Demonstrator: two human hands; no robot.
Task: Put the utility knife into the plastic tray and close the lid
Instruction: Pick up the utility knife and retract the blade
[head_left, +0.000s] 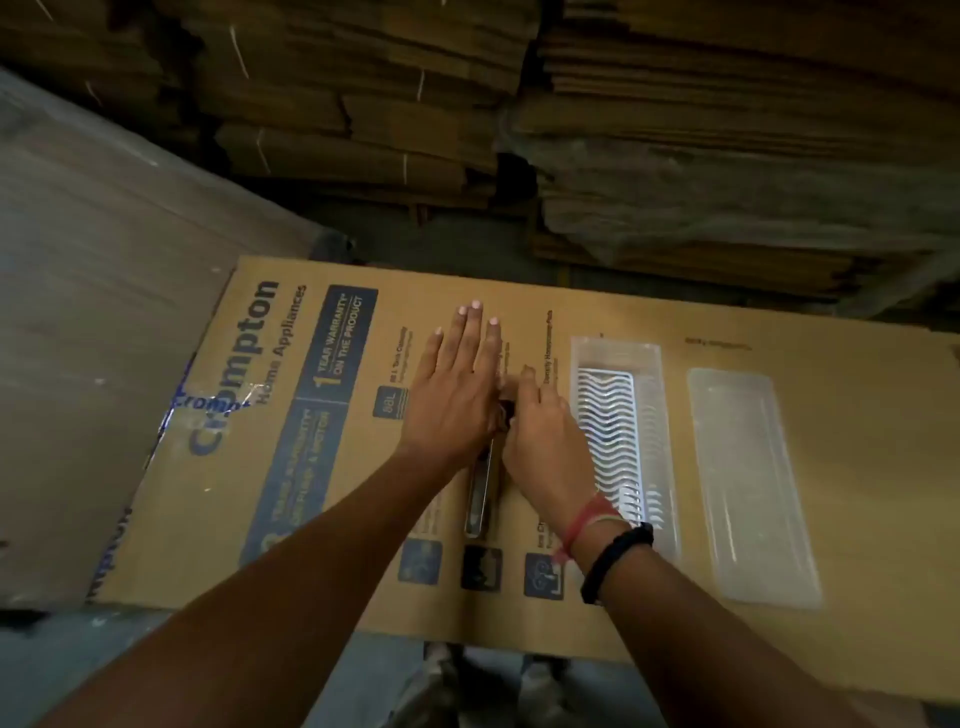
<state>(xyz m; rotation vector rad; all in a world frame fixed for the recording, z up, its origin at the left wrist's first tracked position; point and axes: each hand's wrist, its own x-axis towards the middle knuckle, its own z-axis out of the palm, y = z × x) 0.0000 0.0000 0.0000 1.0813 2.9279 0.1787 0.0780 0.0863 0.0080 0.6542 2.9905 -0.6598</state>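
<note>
The carton (571, 467) carries everything. Toward its right edge lie the lid (753, 483) and, just left of it, the tray (654, 415). My left hand (457, 395) lies flat, fingers straight. My right hand (545, 441) pinches the knife (480, 488) mid-carton.

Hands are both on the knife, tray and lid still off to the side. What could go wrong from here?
1. Both the left hand and right hand crowd the utility knife; whether the blade is out is hidden, so a cut is possible.
2. The plastic tray lies close beside the right wrist; lifting could nudge it.
3. The lid lies apart, clear and light on the cardboard box, so it may slide when grabbed.
</note>
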